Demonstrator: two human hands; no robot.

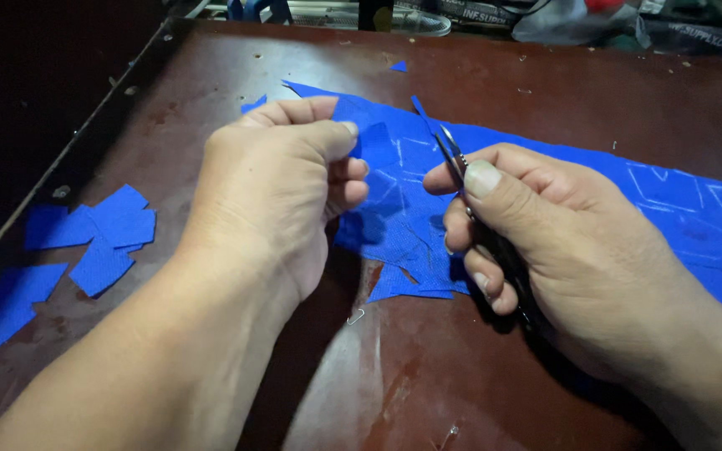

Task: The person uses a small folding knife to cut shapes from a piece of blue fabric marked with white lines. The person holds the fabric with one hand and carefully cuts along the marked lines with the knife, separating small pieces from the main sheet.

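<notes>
A long strip of blue fabric (662, 209) marked with white chalk lines lies across the dark red-brown table (478, 367). My left hand (282, 188) pinches a small blue fabric piece (375, 144) between thumb and fingers, just above the strip. My right hand (545, 234) grips small metal snips (451, 150), thumb pressed on the handle, with the blades pointing up and away near the held piece. The snips' lower part is hidden in my palm.
Several cut blue fabric pieces (102, 238) lie in a loose pile at the table's left edge. Small blue scraps (399, 66) sit near the far side. Cluttered bags and items (561, 21) line the back edge. The table's left rim (60, 167) drops into darkness.
</notes>
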